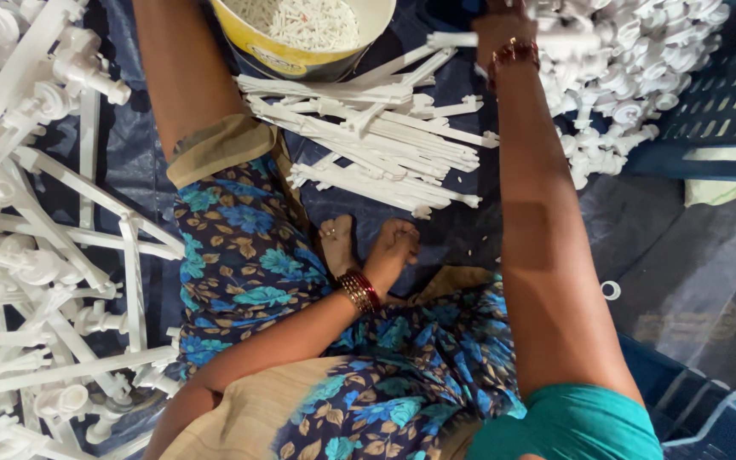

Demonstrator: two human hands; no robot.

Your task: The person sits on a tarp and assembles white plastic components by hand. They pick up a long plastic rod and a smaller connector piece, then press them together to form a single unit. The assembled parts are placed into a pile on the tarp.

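My left hand (393, 247) rests low on the blue sheet (462, 234) beside my bare foot (338, 243). Its fingers are loosely bent and nothing shows in them; red and gold bangles (359, 291) circle the wrist. My right arm stretches up to the top edge, where my right hand (504, 19) reaches into a heap of white moulded plastic parts (641, 60). A white plastic bar (513, 39) crosses in front of that wrist and hides the fingers. Between the two arms lies a pile of long white plastic runners (368, 145).
A yellow bucket (300, 61) holding several small white pieces stands at the top centre. More white runners with parts attached (36, 255) fill the left side. A blue slotted crate (717, 111) sits at the upper right and another crate (713, 417) at the lower right. A small white ring (611, 290) lies on the sheet.
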